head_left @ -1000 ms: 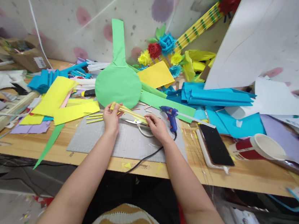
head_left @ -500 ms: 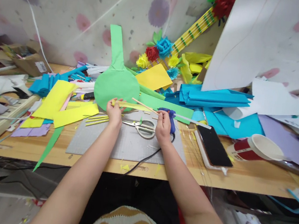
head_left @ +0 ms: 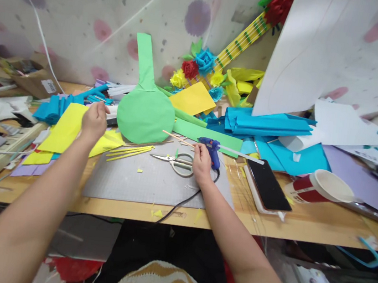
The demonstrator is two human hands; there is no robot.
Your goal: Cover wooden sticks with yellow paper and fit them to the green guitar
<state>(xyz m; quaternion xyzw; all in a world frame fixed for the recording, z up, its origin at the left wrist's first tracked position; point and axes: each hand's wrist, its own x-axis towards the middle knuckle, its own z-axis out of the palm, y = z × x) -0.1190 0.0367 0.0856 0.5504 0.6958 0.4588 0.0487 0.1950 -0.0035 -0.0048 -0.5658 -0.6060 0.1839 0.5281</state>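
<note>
Power strip: far left of the pinch on the stick, cables trailing over it.
Cardboard box: behind the power strip, beyond and left of both hands.
Blue paper rolls: left of the left hand, slightly farther back.
Yellow sheets: just left of the left hand and partly hidden by it.
Left hand: well left of the pinch, fingers curled inward over the yellow sheets; whether they close on anything, I cannot tell.
Yellow sticks: a loose bundle between the two hands, slanting up to the right.
Green paper disc: beyond the pinch and to its left, a green strip rising from its top.
Grey mat: in front of the pinch and to its left.
Scissors: on the mat, blades pointing left, handles just beside the right hand.
Thin stick: held at its right end, tilted up to the left.
Right hand: thumb and fingertips pinching the thin stick.
Glue gun: just right of the pinch, a white rod extending rightward from it.
Phone: right of the pinch, nearer the table's front.
Paper cup: farthest right, tilted.
</note>
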